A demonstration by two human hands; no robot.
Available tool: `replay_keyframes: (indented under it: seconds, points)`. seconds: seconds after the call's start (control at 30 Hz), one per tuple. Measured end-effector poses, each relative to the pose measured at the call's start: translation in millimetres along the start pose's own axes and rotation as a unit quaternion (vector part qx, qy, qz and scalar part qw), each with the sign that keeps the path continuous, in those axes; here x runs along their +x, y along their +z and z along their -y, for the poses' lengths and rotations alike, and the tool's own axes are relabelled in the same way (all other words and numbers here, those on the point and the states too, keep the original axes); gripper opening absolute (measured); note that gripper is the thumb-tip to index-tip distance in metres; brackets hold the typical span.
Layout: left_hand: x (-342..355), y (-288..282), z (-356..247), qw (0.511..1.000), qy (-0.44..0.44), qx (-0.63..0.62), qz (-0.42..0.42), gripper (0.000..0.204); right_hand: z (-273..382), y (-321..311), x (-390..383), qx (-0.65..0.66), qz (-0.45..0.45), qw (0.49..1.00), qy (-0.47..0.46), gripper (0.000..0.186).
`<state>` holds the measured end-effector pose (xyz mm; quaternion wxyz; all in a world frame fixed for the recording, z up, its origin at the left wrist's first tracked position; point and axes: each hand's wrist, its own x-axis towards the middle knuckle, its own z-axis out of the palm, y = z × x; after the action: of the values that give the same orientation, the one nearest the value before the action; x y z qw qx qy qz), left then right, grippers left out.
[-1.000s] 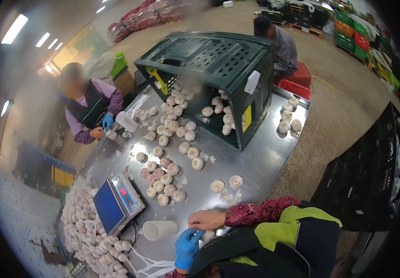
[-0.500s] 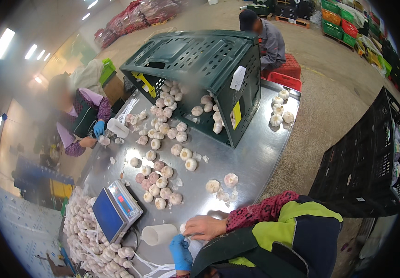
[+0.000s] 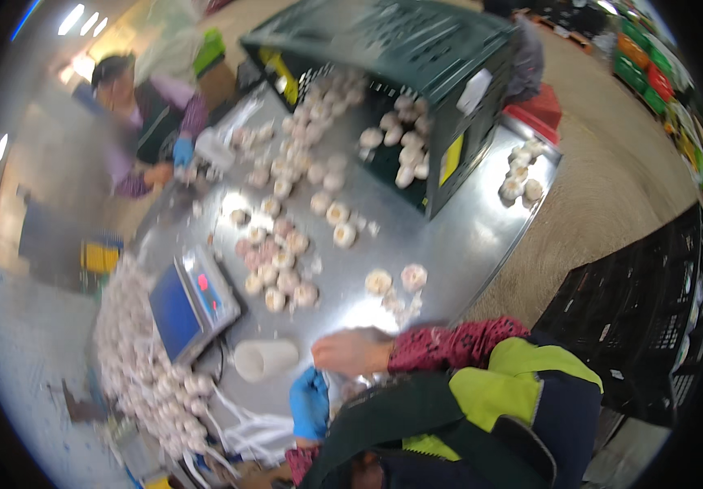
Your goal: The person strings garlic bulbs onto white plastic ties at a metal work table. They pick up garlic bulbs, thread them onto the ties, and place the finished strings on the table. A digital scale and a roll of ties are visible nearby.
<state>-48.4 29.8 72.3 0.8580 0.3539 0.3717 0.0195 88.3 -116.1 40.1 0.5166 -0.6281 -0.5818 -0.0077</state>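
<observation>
At the near edge of the metal table my left hand, in a blue glove, is closed beside my right hand. My bare right hand has its fingers bent together, knuckles up. A pale, thin, bag-like material shows dimly below and between them; blur hides what the fingers grip. Just left of the hands a white plastic cup lies on its side. Beyond my right hand are two garlic bulbs with loose skins. A cluster of garlic sits farther left.
A dark green crate lies tipped, garlic spilling out. A blue-topped scale stands left, beside a heap of netted garlic and white net strips. Black crates stand right. A co-worker works across the table; another person sits behind the crate.
The view has tilted and blurred, so the table sits higher in it. My hands stay close together; the pale bulb seen at my right fingertips is no longer distinct.
</observation>
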Motion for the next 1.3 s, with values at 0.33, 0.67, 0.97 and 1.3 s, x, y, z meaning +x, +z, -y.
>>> replay_keyframes:
  seconds: [0.33,0.67,0.97,1.3]
  points:
    - [-1.8,7.5,0.5,1.000,-0.012,-0.006,-0.002,0.009,6.3,-6.3,13.3,0.098,-0.069,0.992,0.049,0.006]
    - [3.3,21.9,11.2,0.972,0.143,0.185,-0.036,0.004,8.7,-27.0,28.5,0.559,-0.013,0.682,0.472,0.017]
    - [12.0,40.9,11.3,0.941,0.195,0.270,-0.064,0.008,-9.5,-44.7,5.2,0.539,-0.104,0.646,0.530,0.017]
    - [25.9,60.7,23.5,0.819,0.354,0.452,-0.011,0.012,5.7,-63.3,-7.2,0.480,-0.135,0.738,0.455,0.016]
